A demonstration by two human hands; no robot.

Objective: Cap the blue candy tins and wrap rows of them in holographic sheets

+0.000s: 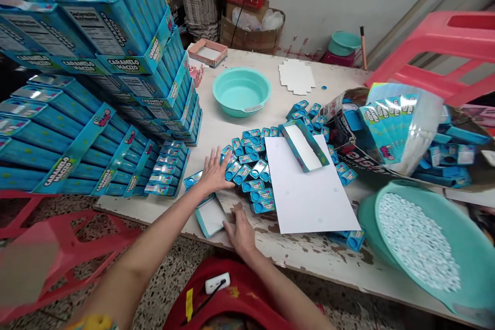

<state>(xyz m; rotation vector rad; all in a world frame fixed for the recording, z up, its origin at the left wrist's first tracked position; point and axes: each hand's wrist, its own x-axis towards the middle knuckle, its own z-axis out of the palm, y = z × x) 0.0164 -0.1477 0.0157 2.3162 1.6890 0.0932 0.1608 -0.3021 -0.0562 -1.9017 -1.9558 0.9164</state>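
Left hand [214, 173], spread wide, hung beyond the display tray [211, 216], beside Caramelo Macizo boxes [243, 174]; right hand [241, 233], nearer, curled at its right edge, grip unclear!

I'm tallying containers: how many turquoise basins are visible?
3: a middle basin on the table, a right basin holding white pieces, a back basin by the wall. Others may be hidden.

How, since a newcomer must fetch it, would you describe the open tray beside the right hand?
From the tall stack of Caramelo Macizo boxes, go right to the table's near edge. There, beside the right hand, lies a teal-sided open tray with a white inside; a similar tray rests on the white sheet instead.
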